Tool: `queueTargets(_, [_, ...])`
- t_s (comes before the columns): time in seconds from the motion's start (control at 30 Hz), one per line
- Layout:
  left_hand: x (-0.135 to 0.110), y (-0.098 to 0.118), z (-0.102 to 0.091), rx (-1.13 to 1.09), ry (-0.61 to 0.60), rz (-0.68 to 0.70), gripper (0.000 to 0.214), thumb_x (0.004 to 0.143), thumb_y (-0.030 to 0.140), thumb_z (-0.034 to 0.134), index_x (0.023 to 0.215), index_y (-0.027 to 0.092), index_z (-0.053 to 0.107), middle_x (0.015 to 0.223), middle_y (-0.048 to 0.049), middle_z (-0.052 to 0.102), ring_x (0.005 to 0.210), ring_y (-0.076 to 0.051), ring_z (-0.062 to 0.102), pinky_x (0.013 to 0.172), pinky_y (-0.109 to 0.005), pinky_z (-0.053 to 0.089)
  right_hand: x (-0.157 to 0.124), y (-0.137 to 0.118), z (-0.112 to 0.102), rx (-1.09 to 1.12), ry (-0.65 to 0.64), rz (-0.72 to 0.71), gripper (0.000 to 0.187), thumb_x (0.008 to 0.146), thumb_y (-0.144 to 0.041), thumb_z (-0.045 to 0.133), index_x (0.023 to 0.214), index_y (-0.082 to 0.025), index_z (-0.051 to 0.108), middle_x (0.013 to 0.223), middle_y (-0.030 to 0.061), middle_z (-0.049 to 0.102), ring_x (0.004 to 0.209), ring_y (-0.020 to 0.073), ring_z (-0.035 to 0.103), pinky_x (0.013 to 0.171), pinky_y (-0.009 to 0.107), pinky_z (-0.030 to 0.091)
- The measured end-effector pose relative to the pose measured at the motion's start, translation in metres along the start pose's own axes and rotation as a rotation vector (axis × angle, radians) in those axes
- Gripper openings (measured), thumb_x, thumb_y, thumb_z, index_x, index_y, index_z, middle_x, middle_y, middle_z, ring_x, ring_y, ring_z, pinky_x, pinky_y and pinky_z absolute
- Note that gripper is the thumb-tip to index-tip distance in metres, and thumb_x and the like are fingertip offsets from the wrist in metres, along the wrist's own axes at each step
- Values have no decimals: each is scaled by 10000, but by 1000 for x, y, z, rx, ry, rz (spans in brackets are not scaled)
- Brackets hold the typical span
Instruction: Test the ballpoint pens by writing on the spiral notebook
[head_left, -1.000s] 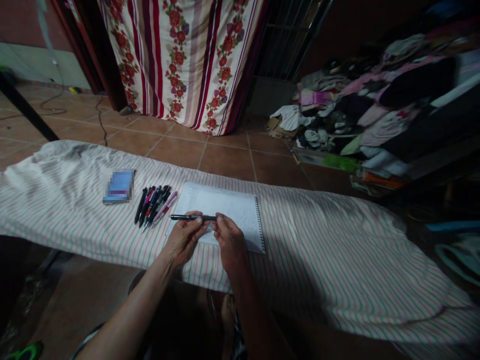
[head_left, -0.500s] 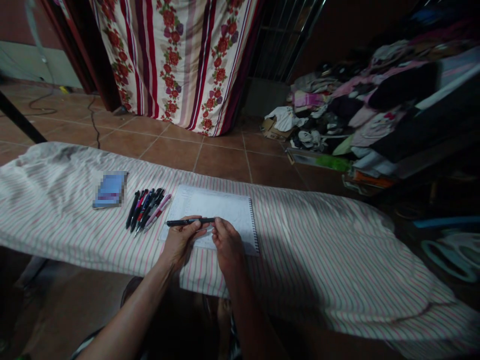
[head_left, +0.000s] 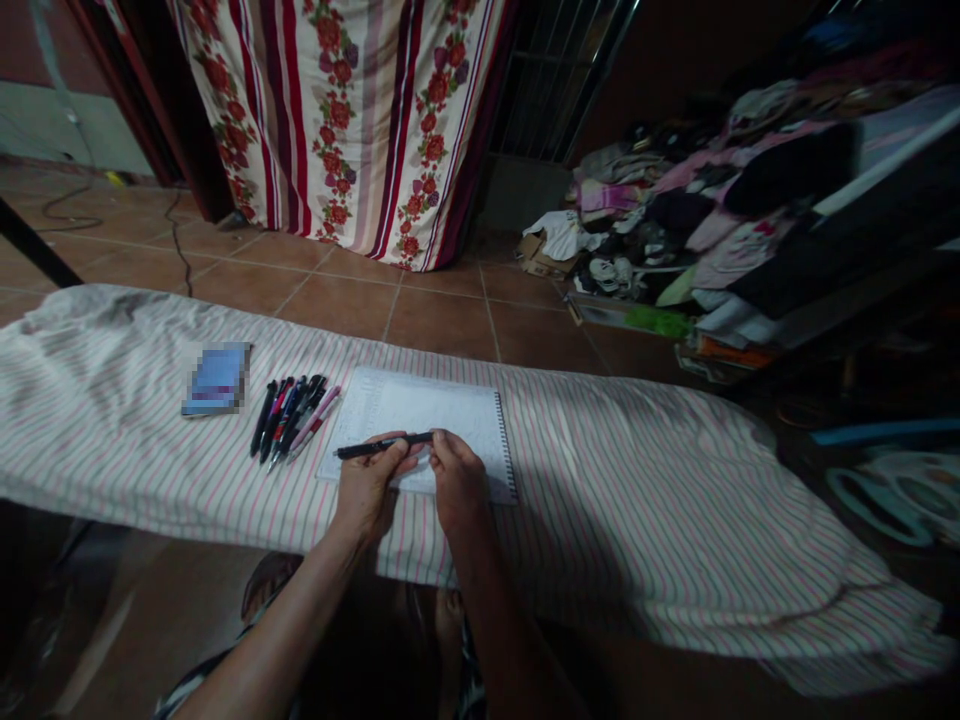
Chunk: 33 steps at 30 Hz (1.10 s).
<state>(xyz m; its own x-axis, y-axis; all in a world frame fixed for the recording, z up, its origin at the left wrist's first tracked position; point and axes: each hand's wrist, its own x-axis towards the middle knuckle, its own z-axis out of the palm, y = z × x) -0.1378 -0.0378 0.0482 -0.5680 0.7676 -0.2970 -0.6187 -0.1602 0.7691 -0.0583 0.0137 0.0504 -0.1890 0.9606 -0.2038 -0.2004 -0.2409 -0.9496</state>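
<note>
A black pen lies nearly level between my two hands, above a spiral notebook. My left hand grips its middle, with the thumb on top. At the pen's right end, the fingertips of my right hand pinch it and hide the tip. Handwriting covers parts of the notebook page, and its spiral runs along the right edge. To the left of the notebook lies a bunch of several pens, mostly black, with a pink one at the right side.
A blurred-out blue rectangular item lies left of the pens. Striped cloth covers the long surface. Beyond it are a tiled floor, a floral curtain and a heap of clothes at right.
My left hand has moved slightly right along the pen, closer to my right hand. The pen tilts a little more, its left end lower. The view has shifted slightly.
</note>
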Motion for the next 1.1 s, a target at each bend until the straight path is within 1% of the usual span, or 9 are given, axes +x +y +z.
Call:
queueTargets(0.2, [-2,2,1,-22,54,3,139,670,93,688,798,80,634,745,-91,711,721,-186,691,613,-205,555,3,6,3,-6,2,-50,208,702,-407,567,741,-209,616,737,18,616,703,158,551,614,255,430])
queueTargets(0.33, [-2,6,1,-56,61,-7,130,663,77,688,781,79,634,751,-94,710,732,-183,690,635,-205,553,2,6,5,9,-22,-37,215,704,-391,564,789,-202,625,771,28,620,746,163,565,664,269,457])
queueTargets(0.43, [-1,8,0,-40,50,13,164,638,89,713,782,82,636,747,-90,709,739,-187,689,670,-227,556,0,3,7,58,-73,-2,248,690,-395,579,831,-197,625,878,49,622,829,171,580,720,273,477])
queueTargets(0.53, [0,10,-2,11,9,69,217,618,133,741,805,90,641,750,-81,712,736,-187,688,702,-248,556,-1,2,7,155,-115,34,289,684,-422,593,870,-203,624,984,60,614,891,174,587,768,278,487])
queueTargets(0.57, [1,10,-3,25,-2,88,232,615,148,747,815,93,643,752,-77,713,728,-181,688,707,-249,556,-1,2,7,183,-121,58,290,687,-433,596,863,-204,624,971,60,619,875,169,592,761,276,490])
queueTargets(0.63, [1,10,-5,46,-12,113,255,611,171,755,830,101,645,752,-67,715,703,-168,687,708,-247,555,0,3,7,221,-108,125,277,684,-449,618,800,-197,621,856,47,628,771,145,596,700,257,494])
queueTargets(0.77, [-1,9,-7,91,-43,124,282,600,206,769,837,110,652,775,-70,717,708,-175,686,707,-261,556,3,3,6,243,-52,199,287,601,-423,713,659,-167,596,644,-5,578,569,85,525,560,207,438])
queueTargets(0.9, [-1,8,-7,131,-50,146,293,588,232,778,827,112,657,791,-76,715,730,-189,685,691,-264,555,6,1,4,189,-25,162,265,575,-397,717,631,-156,622,592,-6,572,530,82,482,528,213,390])
queueTargets(1.1, [-4,7,-4,95,21,112,285,580,217,780,806,103,649,737,-79,714,736,-200,686,699,-274,554,5,1,4,118,-43,72,176,604,-365,662,619,-192,630,593,-19,540,557,107,460,547,238,377])
